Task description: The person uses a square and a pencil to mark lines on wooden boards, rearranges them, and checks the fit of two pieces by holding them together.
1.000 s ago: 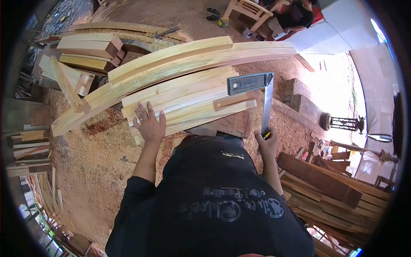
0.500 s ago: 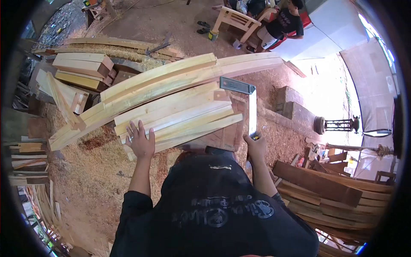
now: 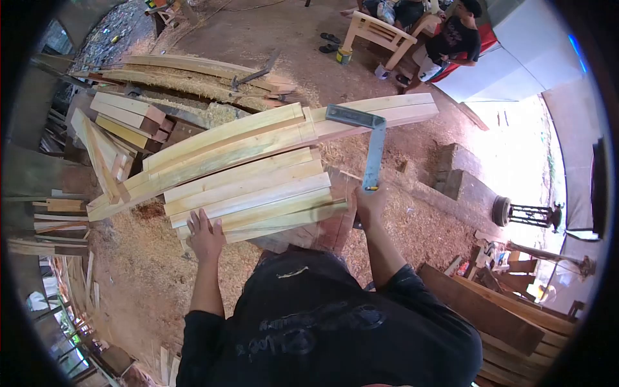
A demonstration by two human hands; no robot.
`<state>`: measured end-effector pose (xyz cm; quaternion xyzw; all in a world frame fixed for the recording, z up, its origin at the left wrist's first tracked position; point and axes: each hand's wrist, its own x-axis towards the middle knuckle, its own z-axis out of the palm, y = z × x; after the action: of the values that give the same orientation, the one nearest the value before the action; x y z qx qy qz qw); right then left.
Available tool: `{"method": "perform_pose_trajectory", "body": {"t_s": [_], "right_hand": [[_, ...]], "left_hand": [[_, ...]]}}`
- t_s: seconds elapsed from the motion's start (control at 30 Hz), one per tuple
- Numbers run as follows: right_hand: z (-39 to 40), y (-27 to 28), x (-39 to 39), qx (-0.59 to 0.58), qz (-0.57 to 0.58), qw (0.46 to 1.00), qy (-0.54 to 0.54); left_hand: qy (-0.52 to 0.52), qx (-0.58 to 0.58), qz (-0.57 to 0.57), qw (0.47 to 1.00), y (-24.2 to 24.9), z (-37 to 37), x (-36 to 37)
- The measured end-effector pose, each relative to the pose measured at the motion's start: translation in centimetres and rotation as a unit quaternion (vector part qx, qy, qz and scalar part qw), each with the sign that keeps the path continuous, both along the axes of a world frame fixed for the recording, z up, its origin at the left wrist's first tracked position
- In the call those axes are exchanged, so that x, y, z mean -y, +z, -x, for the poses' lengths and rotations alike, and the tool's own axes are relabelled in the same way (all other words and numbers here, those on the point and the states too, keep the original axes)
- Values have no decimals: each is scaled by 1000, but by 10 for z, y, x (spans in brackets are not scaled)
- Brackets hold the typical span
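My left hand (image 3: 206, 236) rests with spread fingers on the left end of several pale wooden boards (image 3: 251, 187) laid side by side. My right hand (image 3: 369, 205) is closed around the blade end of a metal try square (image 3: 374, 155), along with a small yellow and black item. The square's dark stock (image 3: 351, 116) lies over the long curved planks (image 3: 258, 138) beyond the boards. Under the boards' right end is a worn wooden block (image 3: 325, 232).
Stacked timber blocks (image 3: 126, 116) stand at the upper left. A hammer (image 3: 258, 72) lies near curved planks at the back. Another person (image 3: 454, 42) sits by a wooden chair frame (image 3: 380, 32). Dark planks (image 3: 480, 309) are piled at the lower right.
My right hand has moved slightly left and nearer the boards, and the square's stock has shifted over the curved planks. My left hand stays on the boards. The camera view has shifted.
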<state>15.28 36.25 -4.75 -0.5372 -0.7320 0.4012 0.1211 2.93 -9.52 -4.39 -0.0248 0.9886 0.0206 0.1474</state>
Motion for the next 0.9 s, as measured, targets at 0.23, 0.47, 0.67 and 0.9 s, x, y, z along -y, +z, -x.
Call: {"method": "perform_pose_trajectory", "body": {"t_s": [0.23,0.47,0.67,0.9], "right_hand": [[8,-36,-15,-67,14,992,110],[2,-41,-21,9,40,978,206],[-12,-32,-12,-67,-48,990,118],[-20,-27,23,63,-31,981,183]], "left_hand": [[43,83,68,993,5,-2,-20],[37,110,70,991,7,6,-19],[5,76,70,995,-1,6,-7],[-23,114,-20,993,37,33,8]]}}
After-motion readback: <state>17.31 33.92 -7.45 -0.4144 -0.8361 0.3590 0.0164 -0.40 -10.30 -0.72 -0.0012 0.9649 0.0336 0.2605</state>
